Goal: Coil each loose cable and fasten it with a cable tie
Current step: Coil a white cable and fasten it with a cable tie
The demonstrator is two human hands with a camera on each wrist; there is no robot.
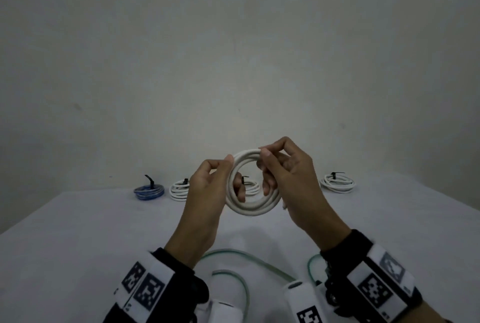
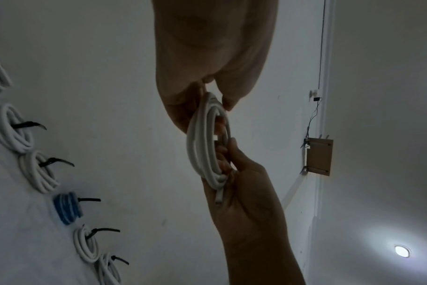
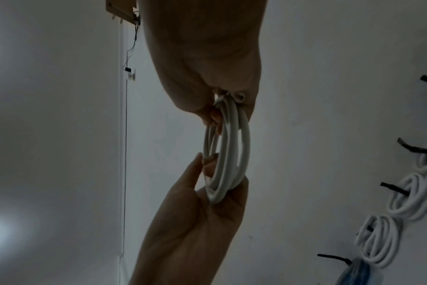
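Both my hands, left hand [image 1: 207,187] and right hand [image 1: 288,174], pinch the white coil [image 1: 253,207], untied. Tied coils [image 1: 337,183] line the table's far edge; green cable [image 1: 233,274] remains loose near me.

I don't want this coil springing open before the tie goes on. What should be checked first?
1. Left hand grips the coil: ok.
2. Right hand grips its other side: ok.
3. Loops lie together, none slipping off: ok.
4. Cable end tucked against the coil: not ok, it sticks out in the right palm.
5. A loose tie within reach: cannot tell; only ties on the finished coils show.
6. Green cable on the table clear of the hands: ok.
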